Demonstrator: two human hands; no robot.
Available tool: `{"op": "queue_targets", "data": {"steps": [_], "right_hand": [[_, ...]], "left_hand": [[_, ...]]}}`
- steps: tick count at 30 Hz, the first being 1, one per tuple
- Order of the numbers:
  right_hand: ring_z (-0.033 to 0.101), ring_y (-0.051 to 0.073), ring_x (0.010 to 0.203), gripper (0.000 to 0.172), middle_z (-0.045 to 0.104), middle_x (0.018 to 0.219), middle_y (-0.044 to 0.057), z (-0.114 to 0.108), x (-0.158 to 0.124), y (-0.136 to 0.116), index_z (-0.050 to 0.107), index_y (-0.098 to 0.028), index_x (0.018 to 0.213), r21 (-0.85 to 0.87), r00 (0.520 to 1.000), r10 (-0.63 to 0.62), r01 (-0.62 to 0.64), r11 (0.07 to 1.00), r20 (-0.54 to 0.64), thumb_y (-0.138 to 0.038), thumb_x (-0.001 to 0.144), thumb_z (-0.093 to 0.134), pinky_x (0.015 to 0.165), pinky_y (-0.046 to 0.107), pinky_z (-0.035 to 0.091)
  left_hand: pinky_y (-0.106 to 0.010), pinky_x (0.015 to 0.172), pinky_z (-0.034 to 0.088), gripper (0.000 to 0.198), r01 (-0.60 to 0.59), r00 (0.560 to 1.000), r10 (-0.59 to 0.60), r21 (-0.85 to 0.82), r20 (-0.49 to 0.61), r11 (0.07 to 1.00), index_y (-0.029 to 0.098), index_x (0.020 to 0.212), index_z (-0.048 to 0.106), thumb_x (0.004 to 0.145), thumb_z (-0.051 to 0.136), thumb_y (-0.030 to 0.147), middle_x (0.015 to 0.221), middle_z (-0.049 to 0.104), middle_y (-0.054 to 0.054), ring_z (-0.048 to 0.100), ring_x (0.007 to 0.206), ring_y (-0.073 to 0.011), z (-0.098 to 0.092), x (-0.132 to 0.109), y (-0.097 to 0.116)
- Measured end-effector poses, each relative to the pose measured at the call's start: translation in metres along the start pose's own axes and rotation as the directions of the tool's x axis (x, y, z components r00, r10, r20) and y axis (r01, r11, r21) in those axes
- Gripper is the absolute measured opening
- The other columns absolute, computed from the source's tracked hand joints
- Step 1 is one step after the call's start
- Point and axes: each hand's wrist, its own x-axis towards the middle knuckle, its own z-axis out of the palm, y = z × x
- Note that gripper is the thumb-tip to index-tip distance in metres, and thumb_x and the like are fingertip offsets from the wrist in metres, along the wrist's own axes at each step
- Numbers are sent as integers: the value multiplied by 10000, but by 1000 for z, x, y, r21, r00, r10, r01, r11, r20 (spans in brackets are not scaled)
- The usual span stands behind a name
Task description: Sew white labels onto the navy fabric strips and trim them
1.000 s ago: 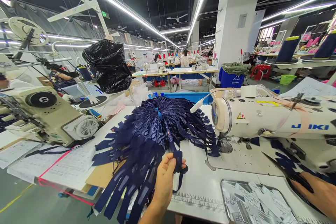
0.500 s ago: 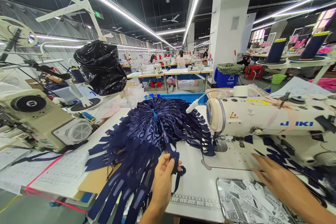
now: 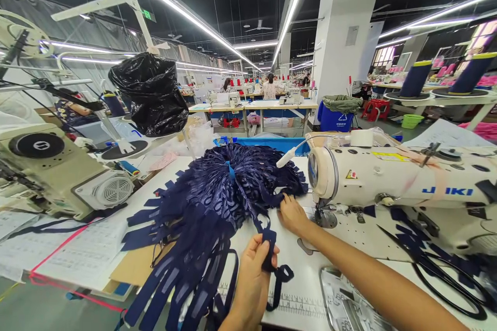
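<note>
While the left hand (image 3: 254, 266) grips a dark-blue strap (image 3: 268, 248) between thumb and fingers in front of the pile (image 3: 209, 191), the right hand (image 3: 293, 214) meets the pile's right edge, its fingertips against dark cloth; whether they are closed on it cannot be told. The left forearm rises from below; the right forearm slants in from the lower right. The pile, made of dark-blue straps and patterned cloth with a blue band (image 3: 230, 169) at its top, spreads over a white table (image 3: 295, 276). To the right in front of the pile are a ruler scale (image 3: 298, 306) and a metal tray (image 3: 323, 289) of labels; farther right lie scissors (image 3: 399, 244). A white sewing machine (image 3: 361, 170) stands right of the pile, a second machine (image 3: 50, 165) left of it. Behind the pile, left to right, appear a black plastic bag (image 3: 151, 98), more worktables, a blue bin (image 3: 336, 116) and a pillar (image 3: 345, 26). The right forearm covers part of the tray, and the lettering on the labels is hard to read. Both machines are cut off by the frame; distant people are too small to make out.
</note>
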Motion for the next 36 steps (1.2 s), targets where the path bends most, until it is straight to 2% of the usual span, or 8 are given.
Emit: {"op": "queue_targets", "data": {"steps": [5, 15, 22, 25, 28, 30, 33, 36], "right_hand": [[487, 270, 978, 260, 552, 1092, 179, -2, 14, 6, 583, -56, 1042, -41, 1000, 0, 0, 999, -6, -176, 852, 453, 782, 361, 399], [510, 258, 862, 159, 588, 899, 129, -27, -38, 13, 616, -106, 854, -129, 991, -137, 137, 982, 5, -46, 761, 502, 711, 359, 354], [549, 151, 695, 180, 592, 757, 18, -48, -76, 20, 574, -172, 835, 374, 983, -145, 178, 910, -113, -123, 878, 407, 618, 258, 386], [535, 153, 677, 171, 584, 799, 32, -60, -100, 15, 525, -160, 1020, 445, 923, -194, 334, 831, -332, -215, 884, 436, 601, 264, 398], [510, 183, 689, 208, 565, 828, 74, -72, -124, 5, 512, -130, 1061, 227, 830, -293, 437, 870, -474, -195, 882, 426, 587, 298, 380], [471, 174, 624, 193, 543, 762, 70, -77, -135, 0, 546, -119, 965, 92, 784, -348, 454, 886, -513, -107, 878, 374, 544, 299, 344], [425, 162, 566, 245, 514, 682, 65, -79, -145, -3, 564, -91, 871, -36, 700, -425, 497, 867, -573, -55, 872, 322, 511, 297, 310], [442, 169, 590, 267, 520, 702, 88, -76, -148, 1, 574, -77, 848, -97, 666, -459, 505, 858, -588, -52, 871, 308, 522, 299, 329]], "left_hand": [[-174, 523, 335, 384, 36, 999, -36, 2, 19, 999, 144, 740, 537, 540, 803, 337, 603, 576, 3, 434, 493, -62, 1, 0, -3], [-183, 551, 365, 305, 17, 999, -19, 35, 49, 999, 146, 776, 549, 620, 753, 310, 629, 578, -1, 448, 519, -70, 1, -1, 0], [-228, 552, 386, 227, -171, 985, 150, 302, 90, 938, 168, 804, 574, 713, 656, 360, 637, 596, -13, 482, 525, -108, -6, -3, -5], [-293, 603, 401, 126, -492, 870, 396, 585, 294, 645, 195, 787, 636, 752, 616, 315, 675, 635, -52, 549, 606, -174, -13, -2, -9], [-331, 640, 390, 91, -758, 633, 503, 602, 588, 251, 231, 800, 671, 764, 594, 200, 774, 669, -90, 580, 672, -207, -21, 2, -13], [-331, 625, 386, 160, -844, 504, 472, 529, 723, 89, 239, 837, 666, 788, 547, 143, 836, 669, -112, 584, 674, -204, -25, 6, -16], [-332, 626, 391, 193, -903, 395, 393, 429, 831, 2, 226, 866, 646, 817, 493, 121, 855, 652, -129, 580, 687, -203, -25, 10, -22], [-324, 631, 389, 211, -919, 361, 361, 393, 860, -16, 219, 893, 633, 825, 470, 103, 836, 640, -121, 567, 679, -191, -18, 11, -27]]}}
